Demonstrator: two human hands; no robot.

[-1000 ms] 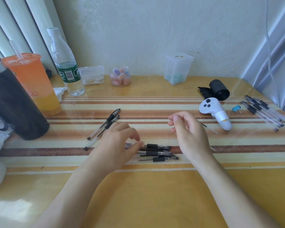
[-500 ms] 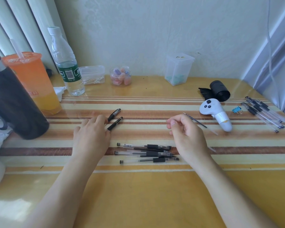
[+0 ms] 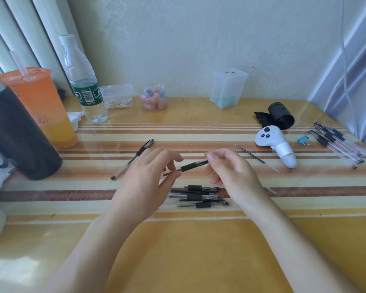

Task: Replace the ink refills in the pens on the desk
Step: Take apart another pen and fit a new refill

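Both hands hold one black-grip pen (image 3: 193,166) above the desk's middle. My left hand (image 3: 150,178) grips its clear barrel end. My right hand (image 3: 230,168) pinches the cap end between thumb and fingers. Under the hands lie three pens (image 3: 201,196) side by side on a brown stripe. One capped pen (image 3: 133,158) lies diagonally to the left. A loose thin refill (image 3: 249,153) lies to the right of my right hand. Several more pens (image 3: 340,144) lie at the far right edge.
A black flask (image 3: 19,134), an orange drink cup (image 3: 40,106) and a water bottle (image 3: 82,81) stand at the left. Small plastic boxes (image 3: 228,87) line the back wall. A white controller (image 3: 277,144), a black roll (image 3: 281,115) and a blue clip (image 3: 303,140) lie at the right.
My left hand picked up one of the two pens on the left and brought it to the middle. My right hand let the refill lie on the desk and took the pen's other end.
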